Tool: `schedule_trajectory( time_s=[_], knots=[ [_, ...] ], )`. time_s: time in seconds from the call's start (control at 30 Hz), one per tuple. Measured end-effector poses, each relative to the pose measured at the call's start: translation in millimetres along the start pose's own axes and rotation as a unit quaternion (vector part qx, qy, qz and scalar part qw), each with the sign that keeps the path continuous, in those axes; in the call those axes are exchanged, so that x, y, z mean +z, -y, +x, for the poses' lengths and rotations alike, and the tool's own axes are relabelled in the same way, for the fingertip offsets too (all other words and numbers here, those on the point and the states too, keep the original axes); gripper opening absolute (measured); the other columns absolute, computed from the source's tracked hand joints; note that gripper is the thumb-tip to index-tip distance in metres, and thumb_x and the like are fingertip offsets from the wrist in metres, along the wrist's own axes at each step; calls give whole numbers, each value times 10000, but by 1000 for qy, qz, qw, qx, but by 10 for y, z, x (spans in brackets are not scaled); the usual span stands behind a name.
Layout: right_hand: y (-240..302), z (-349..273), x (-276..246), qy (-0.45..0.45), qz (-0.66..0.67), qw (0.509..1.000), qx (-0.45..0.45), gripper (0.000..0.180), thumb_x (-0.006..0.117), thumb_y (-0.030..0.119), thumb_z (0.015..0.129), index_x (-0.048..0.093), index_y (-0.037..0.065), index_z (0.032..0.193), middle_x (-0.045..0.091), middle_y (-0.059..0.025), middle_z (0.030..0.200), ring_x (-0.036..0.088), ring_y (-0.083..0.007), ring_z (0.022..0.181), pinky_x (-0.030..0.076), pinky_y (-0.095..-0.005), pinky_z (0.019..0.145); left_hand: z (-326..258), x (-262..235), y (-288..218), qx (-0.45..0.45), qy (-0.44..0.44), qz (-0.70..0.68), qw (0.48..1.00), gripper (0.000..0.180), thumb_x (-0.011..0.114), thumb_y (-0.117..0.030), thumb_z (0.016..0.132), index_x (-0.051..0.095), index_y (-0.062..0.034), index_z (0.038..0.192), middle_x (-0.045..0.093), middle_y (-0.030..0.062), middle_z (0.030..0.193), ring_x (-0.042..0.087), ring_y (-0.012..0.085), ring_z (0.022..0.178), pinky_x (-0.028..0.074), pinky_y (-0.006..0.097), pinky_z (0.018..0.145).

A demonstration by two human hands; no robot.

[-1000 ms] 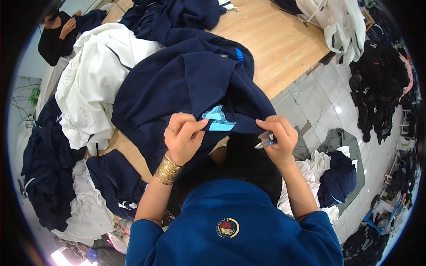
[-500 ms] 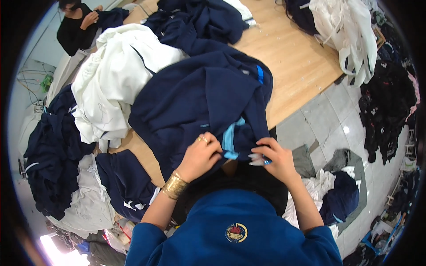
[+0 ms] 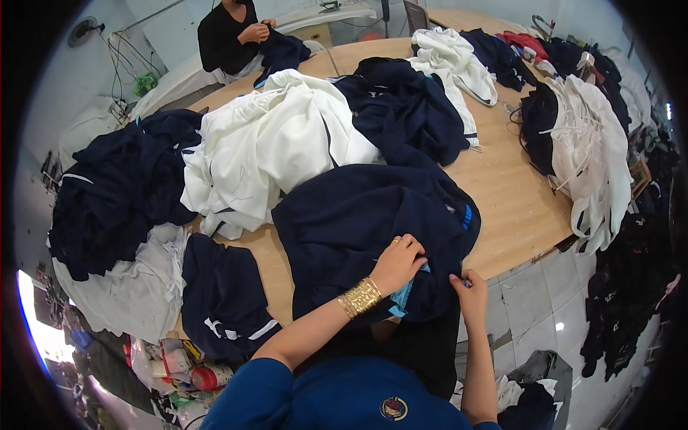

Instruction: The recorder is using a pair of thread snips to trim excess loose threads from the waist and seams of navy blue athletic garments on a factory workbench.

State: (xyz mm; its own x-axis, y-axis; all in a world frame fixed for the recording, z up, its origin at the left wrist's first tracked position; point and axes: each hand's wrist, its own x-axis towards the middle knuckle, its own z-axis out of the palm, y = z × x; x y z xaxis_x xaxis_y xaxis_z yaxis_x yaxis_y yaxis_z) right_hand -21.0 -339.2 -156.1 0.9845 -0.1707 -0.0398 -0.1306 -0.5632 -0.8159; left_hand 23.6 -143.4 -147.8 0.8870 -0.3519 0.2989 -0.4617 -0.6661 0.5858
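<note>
A navy sweatshirt-like garment (image 3: 358, 215) lies bunched over the near edge of the wooden table in front of me. My left hand (image 3: 401, 265), a wide gold bracelet at its wrist, is closed on the cloth with the fingers bent, beside a light blue strip (image 3: 403, 299) on the garment. At the garment's right edge, my right hand (image 3: 473, 295) is closed, thumb and fingers pinched together. A small blue tool (image 3: 467, 284) shows between those fingers; most of it is hidden. A brighter blue strip (image 3: 467, 216) marks the garment's far right side.
A white garment pile (image 3: 279, 143) and dark navy piles (image 3: 129, 186) crowd the left. More navy cloth (image 3: 408, 107) lies beyond. White garments (image 3: 591, 158) hang over the table's right edge. Across the wooden table (image 3: 530, 193), a person (image 3: 233, 43) handles navy cloth.
My view has tilted up toward the far table. My left hand has moved over the light blue strip, covering part of it. My right hand has closed at the garment's right edge.
</note>
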Motion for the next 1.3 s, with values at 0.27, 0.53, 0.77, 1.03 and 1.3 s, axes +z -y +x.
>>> schedule_trajectory(
  time_s=[0.27,0.53,0.77,1.03,1.3],
  knots=[
    [379,18,-216,-51,113,992,-7,213,657,142,777,520,13,677,418,70,575,316,-62,529,260,-239,463,-6,-295,174,-173,27,-327,929,130,551,-134,851,542,-31,929,528,26,832,495,110,802,407,236,746],
    [408,-54,-496,39,496,857,133,120,601,161,834,534,79,777,462,51,557,368,-41,418,243,-193,381,-137,-1104,-24,-184,42,-402,896,123,581,-124,846,574,-34,929,529,-34,833,487,45,786,401,193,736],
    [631,16,-604,-3,492,854,168,57,586,173,829,561,123,816,477,95,598,357,11,425,200,-168,361,-245,-1284,96,-247,-44,-414,875,106,541,-129,874,567,-36,831,511,-69,759,439,5,720,371,162,689],
    [565,27,-551,-54,484,851,194,77,609,182,793,584,111,811,502,88,615,383,12,436,199,-163,349,-268,-1266,-1,-285,-75,-511,807,138,496,-149,908,536,-57,814,522,-73,784,454,-2,733,376,161,703],
    [536,9,-557,-51,507,839,192,73,609,163,782,584,96,798,504,87,623,399,15,448,204,-156,348,-283,-1278,-30,-300,-81,-521,795,141,492,-156,910,537,-65,812,524,-76,788,454,0,727,372,158,699]
  ],
)
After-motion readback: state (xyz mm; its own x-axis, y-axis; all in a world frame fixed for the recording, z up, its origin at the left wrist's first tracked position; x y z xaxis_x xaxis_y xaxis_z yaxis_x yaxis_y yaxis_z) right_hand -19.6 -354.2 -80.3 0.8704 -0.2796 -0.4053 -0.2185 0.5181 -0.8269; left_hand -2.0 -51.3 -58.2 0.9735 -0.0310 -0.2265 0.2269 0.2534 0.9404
